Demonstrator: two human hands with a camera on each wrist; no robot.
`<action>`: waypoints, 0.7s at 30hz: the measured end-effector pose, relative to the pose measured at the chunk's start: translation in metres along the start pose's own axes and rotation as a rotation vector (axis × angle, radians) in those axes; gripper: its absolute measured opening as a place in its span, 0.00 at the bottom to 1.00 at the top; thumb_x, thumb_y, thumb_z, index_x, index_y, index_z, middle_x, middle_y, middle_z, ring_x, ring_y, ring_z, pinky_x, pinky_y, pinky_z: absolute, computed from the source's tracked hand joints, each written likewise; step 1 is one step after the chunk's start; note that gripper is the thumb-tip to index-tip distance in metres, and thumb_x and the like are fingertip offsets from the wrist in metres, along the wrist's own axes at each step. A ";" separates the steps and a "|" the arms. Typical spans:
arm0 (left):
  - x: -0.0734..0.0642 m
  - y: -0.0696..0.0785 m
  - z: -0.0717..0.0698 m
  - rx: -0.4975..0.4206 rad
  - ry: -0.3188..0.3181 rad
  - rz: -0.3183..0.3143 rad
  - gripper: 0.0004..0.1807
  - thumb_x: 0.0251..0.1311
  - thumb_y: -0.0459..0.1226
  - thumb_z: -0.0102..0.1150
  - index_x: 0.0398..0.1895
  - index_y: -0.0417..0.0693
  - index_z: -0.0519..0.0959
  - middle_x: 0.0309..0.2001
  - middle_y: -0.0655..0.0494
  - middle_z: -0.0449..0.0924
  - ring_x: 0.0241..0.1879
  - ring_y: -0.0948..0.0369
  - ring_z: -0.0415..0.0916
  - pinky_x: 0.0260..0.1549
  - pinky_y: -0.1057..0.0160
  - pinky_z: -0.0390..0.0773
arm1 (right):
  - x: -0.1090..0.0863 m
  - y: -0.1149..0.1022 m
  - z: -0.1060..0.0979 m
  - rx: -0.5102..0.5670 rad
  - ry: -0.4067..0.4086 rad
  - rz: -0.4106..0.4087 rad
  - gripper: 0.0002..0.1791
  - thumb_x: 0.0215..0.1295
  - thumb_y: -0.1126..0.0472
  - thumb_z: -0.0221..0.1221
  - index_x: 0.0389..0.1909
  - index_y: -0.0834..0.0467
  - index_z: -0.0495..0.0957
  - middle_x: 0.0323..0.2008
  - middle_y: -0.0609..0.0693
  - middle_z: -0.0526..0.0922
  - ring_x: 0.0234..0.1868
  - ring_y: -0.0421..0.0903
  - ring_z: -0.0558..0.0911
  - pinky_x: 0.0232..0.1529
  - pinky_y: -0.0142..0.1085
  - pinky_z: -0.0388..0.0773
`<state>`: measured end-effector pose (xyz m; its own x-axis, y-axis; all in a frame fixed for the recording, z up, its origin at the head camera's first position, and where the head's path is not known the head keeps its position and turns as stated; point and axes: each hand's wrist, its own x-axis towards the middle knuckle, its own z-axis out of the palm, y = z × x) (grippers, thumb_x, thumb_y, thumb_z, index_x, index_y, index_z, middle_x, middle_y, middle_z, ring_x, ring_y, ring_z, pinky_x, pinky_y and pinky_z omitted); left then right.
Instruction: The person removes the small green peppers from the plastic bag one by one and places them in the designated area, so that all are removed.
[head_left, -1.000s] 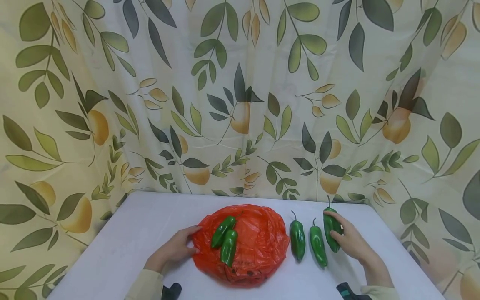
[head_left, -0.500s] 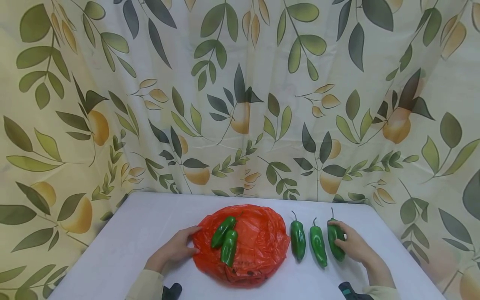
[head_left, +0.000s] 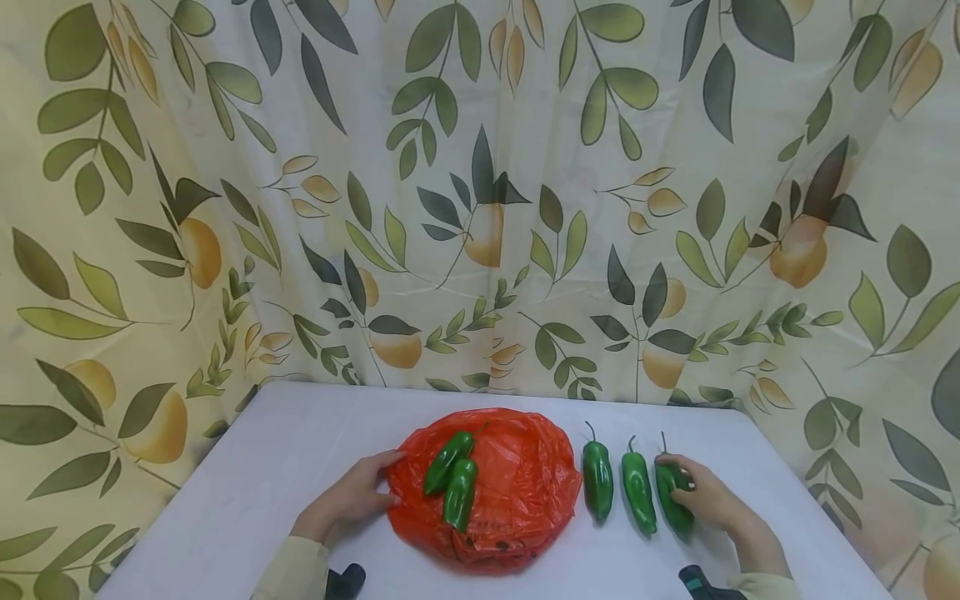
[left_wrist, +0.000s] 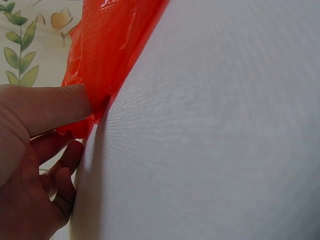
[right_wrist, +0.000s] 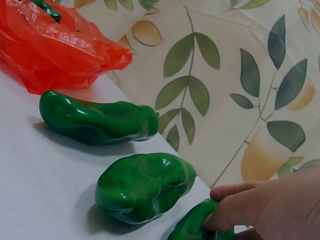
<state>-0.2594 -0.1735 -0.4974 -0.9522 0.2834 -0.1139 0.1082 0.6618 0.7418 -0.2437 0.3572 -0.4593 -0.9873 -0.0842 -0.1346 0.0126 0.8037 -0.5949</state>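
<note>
A red plastic bag [head_left: 517, 483] lies spread on the white table, with two green chili peppers [head_left: 459, 496] on it. At its left edge my left hand [head_left: 356, 496] holds the plastic; in the left wrist view the thumb [left_wrist: 60, 105] lies against the red film and the fingers are partly behind it. To the right of the bag, my right hand [head_left: 705, 493] grips a green chili pepper [head_left: 670, 492], stem pointing away, at the end of a row. Beside it lie a middle pepper [head_left: 638, 492] and another pepper [head_left: 597, 482] close to the bag.
The white table [head_left: 300, 425] ends at the back against a curtain [head_left: 480, 208] printed with leaves and fruit. Dark wrist straps [head_left: 345, 581] show below both hands at the front.
The right hand has brought its pepper down and nearer to me, so that it lies in line with the other two. My left hand stays on the bag's edge.
</note>
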 end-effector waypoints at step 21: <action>0.001 0.002 0.000 -0.008 0.000 -0.018 0.40 0.55 0.35 0.72 0.73 0.52 0.69 0.73 0.50 0.70 0.74 0.43 0.64 0.68 0.38 0.71 | -0.001 -0.008 -0.009 -0.036 0.098 0.071 0.32 0.73 0.58 0.51 0.72 0.67 0.58 0.69 0.82 0.55 0.64 0.82 0.66 0.57 0.69 0.75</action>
<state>-0.2606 -0.1718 -0.4963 -0.9541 0.2711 -0.1275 0.0885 0.6617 0.7445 -0.2438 0.3563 -0.4475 -0.9949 0.0306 -0.0964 0.0794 0.8266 -0.5571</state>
